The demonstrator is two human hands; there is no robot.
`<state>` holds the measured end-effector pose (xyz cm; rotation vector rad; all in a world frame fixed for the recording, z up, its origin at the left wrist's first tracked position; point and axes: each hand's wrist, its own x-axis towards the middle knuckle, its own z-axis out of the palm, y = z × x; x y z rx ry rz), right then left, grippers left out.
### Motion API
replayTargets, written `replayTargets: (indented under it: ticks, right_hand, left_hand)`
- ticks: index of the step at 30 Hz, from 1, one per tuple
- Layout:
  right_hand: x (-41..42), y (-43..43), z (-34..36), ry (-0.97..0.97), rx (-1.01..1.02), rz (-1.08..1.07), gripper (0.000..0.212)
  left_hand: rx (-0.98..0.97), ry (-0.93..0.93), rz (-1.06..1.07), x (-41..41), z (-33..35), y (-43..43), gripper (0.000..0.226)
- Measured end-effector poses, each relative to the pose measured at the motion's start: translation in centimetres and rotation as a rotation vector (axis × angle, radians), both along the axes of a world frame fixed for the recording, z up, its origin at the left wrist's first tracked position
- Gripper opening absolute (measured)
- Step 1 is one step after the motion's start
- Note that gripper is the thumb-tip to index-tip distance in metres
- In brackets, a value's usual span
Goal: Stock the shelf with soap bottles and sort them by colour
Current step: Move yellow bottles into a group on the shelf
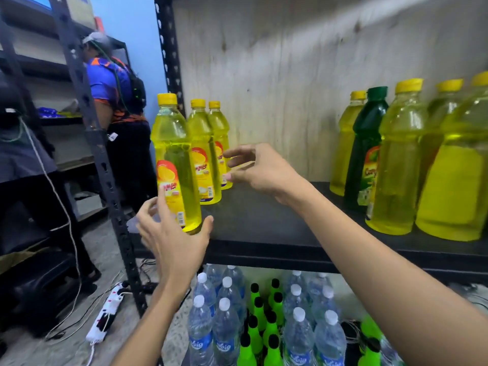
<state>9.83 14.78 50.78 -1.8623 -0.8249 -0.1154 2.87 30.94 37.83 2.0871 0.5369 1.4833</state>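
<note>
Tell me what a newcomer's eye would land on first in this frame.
First comes the front yellow bottle at the left edge of the shelf. The left hand grips its base, and the right hand reaches open toward two more yellow bottles behind it. Next is the lone dark green bottle, standing among the right-side yellow bottles.

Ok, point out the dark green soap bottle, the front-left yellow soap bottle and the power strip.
dark green soap bottle point(367, 129): head view, upper body.
front-left yellow soap bottle point(173, 143): head view, mid-body.
power strip point(107, 311): head view, casing middle.
</note>
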Motion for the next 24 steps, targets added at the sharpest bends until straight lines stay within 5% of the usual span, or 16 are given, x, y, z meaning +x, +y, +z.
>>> replayTargets:
  ticks: [4,7,10,14,19,24]
  right_hand:
    - [-2.8,-9.2,0.1,-0.163,0.059,-0.229,0.031]
    - [-3.9,-14.6,0.2,-0.282,0.067,-0.440,0.028]
    - [-3.8,-18.5,0.7,-0.408,0.127,-0.692,0.032]
    - [-1.7,-21.4,1.9,-0.481,0.139,-0.895,0.063]
    - [1.3,-21.2,3.1,-0.424,-0.019,-0.885,0.094]
    - [2.7,-20.3,3.3,-0.466,-0.071,-0.970,0.092]
  left_hand:
    - [0.124,-0.190,-0.366,0.9,0.7,-6.7,0.050]
    - [0.060,-0.081,-0.697,2.7,2.0,-13.3,0.039]
    - [-0.045,0.161,-0.911,5.5,3.0,-19.2,0.047]
    - [-0.270,0.448,-1.147,9.2,3.7,-24.0,0.088]
    - [-0.214,0.565,-1.118,11.3,3.9,-25.9,0.109]
    - [-0.198,0.545,-1.066,11.7,3.8,-27.1,0.106]
